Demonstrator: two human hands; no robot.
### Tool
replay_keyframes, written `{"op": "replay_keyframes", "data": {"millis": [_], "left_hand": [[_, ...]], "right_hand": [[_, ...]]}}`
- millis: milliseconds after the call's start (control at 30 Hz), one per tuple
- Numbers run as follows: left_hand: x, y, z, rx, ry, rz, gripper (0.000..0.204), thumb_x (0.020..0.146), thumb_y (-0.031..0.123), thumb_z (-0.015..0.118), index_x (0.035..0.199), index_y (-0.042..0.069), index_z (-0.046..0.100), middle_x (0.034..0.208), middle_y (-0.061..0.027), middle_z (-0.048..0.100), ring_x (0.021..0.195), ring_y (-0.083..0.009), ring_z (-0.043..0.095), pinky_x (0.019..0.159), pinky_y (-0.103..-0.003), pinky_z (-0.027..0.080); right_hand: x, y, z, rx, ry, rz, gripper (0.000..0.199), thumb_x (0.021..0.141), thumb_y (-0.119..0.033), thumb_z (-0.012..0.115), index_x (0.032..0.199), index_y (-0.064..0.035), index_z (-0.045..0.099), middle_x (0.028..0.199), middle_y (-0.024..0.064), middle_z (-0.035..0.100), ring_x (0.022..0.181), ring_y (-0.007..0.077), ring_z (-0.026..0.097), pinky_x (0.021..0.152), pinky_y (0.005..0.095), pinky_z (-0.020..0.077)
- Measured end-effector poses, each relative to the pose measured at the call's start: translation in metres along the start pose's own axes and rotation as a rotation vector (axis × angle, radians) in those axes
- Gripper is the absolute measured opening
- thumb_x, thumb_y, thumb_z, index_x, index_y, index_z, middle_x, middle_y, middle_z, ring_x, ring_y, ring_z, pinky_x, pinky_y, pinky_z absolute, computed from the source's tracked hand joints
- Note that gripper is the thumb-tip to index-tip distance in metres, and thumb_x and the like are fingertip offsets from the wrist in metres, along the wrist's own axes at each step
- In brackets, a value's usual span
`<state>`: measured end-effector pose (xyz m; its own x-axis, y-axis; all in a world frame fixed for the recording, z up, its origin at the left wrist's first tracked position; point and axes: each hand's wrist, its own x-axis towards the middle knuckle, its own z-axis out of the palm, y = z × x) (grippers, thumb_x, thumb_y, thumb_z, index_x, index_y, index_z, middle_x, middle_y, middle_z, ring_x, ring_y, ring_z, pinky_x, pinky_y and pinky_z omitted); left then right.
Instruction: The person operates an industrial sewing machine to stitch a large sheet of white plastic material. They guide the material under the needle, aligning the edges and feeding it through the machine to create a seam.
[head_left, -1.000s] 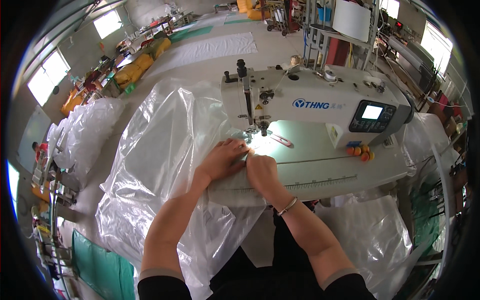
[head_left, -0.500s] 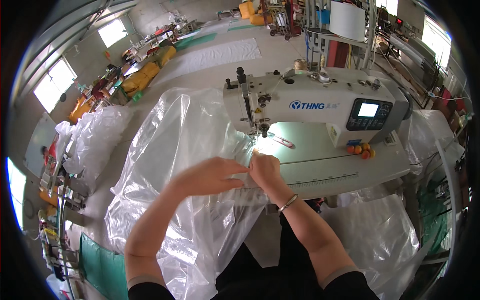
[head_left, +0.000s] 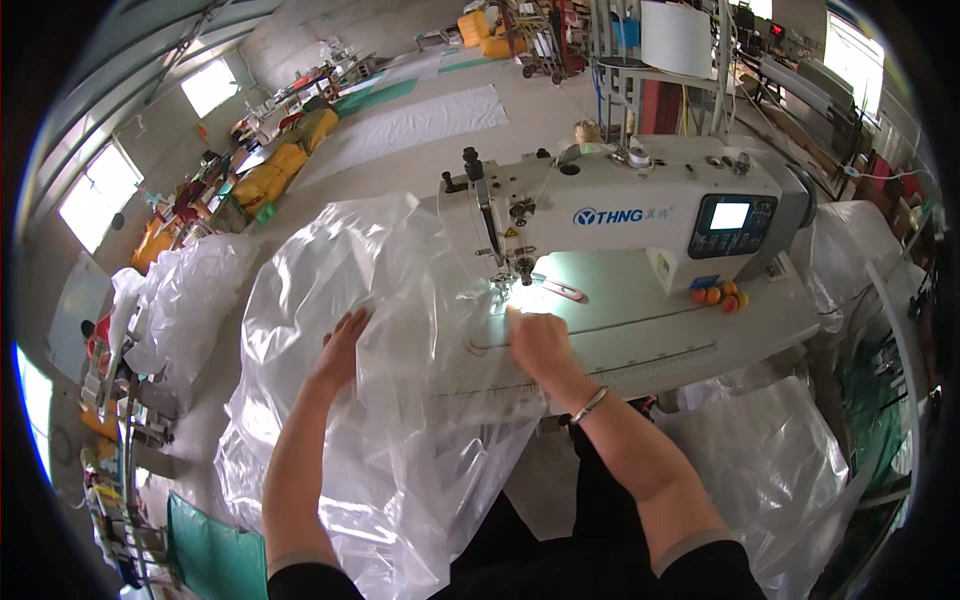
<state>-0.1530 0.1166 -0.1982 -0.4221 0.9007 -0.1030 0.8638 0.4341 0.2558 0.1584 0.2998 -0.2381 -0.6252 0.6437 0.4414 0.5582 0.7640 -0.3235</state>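
The left hand [head_left: 341, 352] is mostly open on the plastic sheet [head_left: 408, 285], which spreads around it. The right hand [head_left: 541, 343] is curled before the sewing machine [head_left: 600, 190]; its hold I cannot tell.

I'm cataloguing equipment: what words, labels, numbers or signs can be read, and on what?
Sewing machine arm: large blue lettering with a round emblem; legible, but I don't copy brand names.
Machine head: yellow triangular sign, its symbol too small to make out.
Control panel: markings too small; lit screen washed out.
Tabletop: ruler scale, numbers too small.
Machine's base: blue label, unreadable.
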Motion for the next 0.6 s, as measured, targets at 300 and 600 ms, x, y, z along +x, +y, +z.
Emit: {"op": "replay_keyframes", "data": {"millis": [300, 600], "left_hand": [[-0.264, 0.046, 0.073, -0.095, -0.221, 0.155, 0.085, 0.079, 0.039, 0.075, 0.144, 0.003, 0.034, 0.15, -0.0253, 0.027, 0.135, -0.0445, 0.029, 0.11, -0.05, 0.031], [-0.247, 0.194, 0.004, -0.419, 0.082, 0.701, 0.049, 0.072, 0.016, 0.079, 0.117, 0.005, 0.062, 0.13, -0.0157, 0.055, 0.123, -0.0352, 0.051, 0.102, -0.044, 0.042]], "right_hand": [[0.023, 0.048, -0.004, 0.11, 0.168, 0.073, 0.013, 0.08, -0.014, 0.059, 0.085, -0.0082, 0.069, 0.075, 0.0123, 0.067, 0.075, 0.0309, 0.067, 0.069, 0.0412, 0.0526], [-0.015, 0.022, -0.058, 0.67, -0.161, 0.388, 0.064, 0.079, -0.021, 0.071, 0.131, 0.0091, 0.047, 0.075, 0.0113, 0.067, 0.071, 0.0194, 0.066, 0.067, 0.0331, 0.0511]]}}
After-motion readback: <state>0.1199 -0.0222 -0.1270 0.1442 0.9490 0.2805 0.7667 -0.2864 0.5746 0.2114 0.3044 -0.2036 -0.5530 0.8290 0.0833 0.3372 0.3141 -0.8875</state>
